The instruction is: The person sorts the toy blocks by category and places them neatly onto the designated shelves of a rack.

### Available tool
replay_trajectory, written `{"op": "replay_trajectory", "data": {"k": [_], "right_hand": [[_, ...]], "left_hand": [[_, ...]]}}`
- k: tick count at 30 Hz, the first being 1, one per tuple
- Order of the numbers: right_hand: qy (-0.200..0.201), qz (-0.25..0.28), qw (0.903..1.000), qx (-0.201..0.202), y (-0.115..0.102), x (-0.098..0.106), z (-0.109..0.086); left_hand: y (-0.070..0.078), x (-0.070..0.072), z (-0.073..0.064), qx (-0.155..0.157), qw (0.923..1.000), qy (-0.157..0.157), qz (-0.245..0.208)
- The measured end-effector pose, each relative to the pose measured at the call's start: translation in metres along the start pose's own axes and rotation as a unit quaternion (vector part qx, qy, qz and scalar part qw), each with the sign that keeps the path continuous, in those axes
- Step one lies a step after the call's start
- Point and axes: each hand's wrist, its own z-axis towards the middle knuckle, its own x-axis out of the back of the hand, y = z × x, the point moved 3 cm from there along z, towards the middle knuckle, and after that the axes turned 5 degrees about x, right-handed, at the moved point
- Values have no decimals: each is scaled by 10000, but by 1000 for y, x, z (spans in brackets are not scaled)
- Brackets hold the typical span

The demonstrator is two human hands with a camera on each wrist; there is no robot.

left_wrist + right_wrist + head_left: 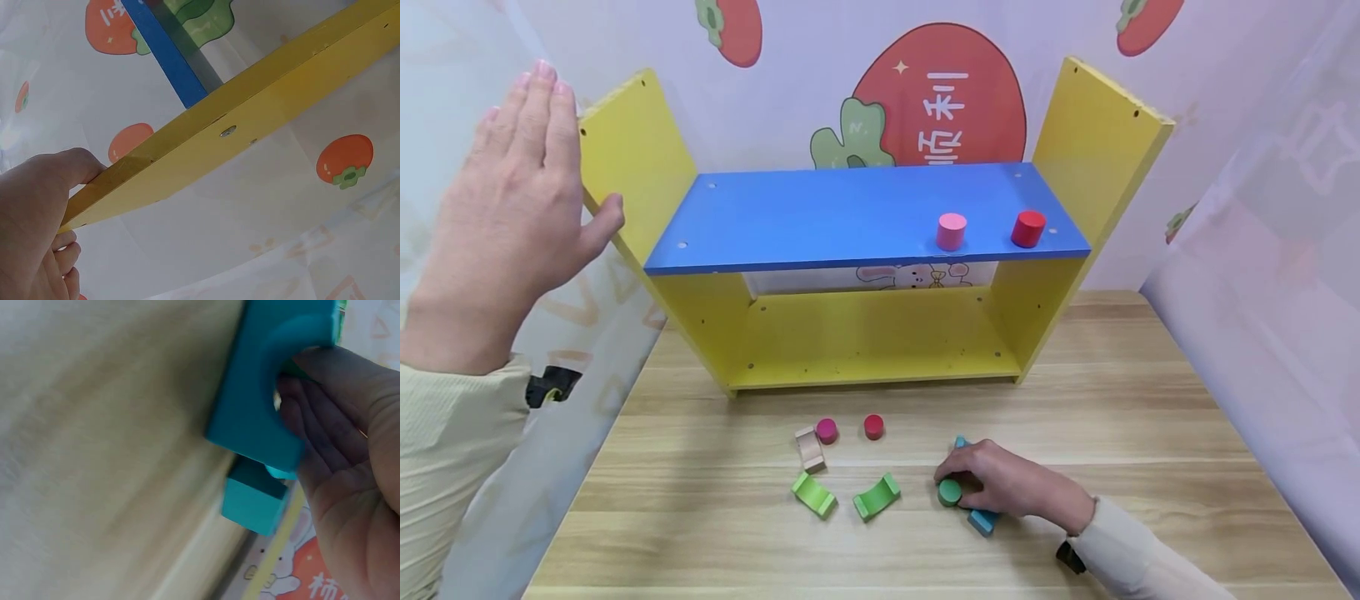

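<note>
My left hand (523, 175) holds the outer edge of the yellow side panel (640, 150), fingers extended along its outside and thumb on the inner side. In the left wrist view the thumb (69, 165) lies over the panel's edge (181, 134). Down on the table, my right hand (1003, 479) pinches a small green cylinder (950, 492) between thumb and fingers. Teal blocks (983, 522) lie beneath and beside that hand. One of them, an arch-shaped teal block (247, 406), shows large in the right wrist view, with the cylinder mostly hidden behind it and the fingers.
The yellow shelf has a blue board (820, 212) bearing a pink cylinder (951, 232) and a red cylinder (1028, 229). In front lie a magenta cylinder (827, 431), another red cylinder (873, 427), a pale wooden arch (810, 450) and two green arches (877, 497) on the wooden table (715, 542).
</note>
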Motion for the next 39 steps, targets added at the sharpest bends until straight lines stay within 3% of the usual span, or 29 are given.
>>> {"op": "replay_trajectory", "data": {"k": [6,14,22,27,32,39], "right_hand": [[202,285,9993,94,3,-6,0],[240,261,9992,205,1,-8,1],[381,604,9973,162,1,1,5],[491,916,9946,-45,-8,27,9],[558,966,9936,-193,-26,68,14],[937,718,9928,201,-61,136,21]], "left_hand": [[0,0,0,-31,9999,93,-49],[0,-1,-1,-4,9999,118,-98],[0,0,0,-71,9997,199,-90],[-2,0,0,23,10000,-7,-14],[-3,0,0,82,9998,-137,79],[-2,1,0,1,10000,-38,-59]]}}
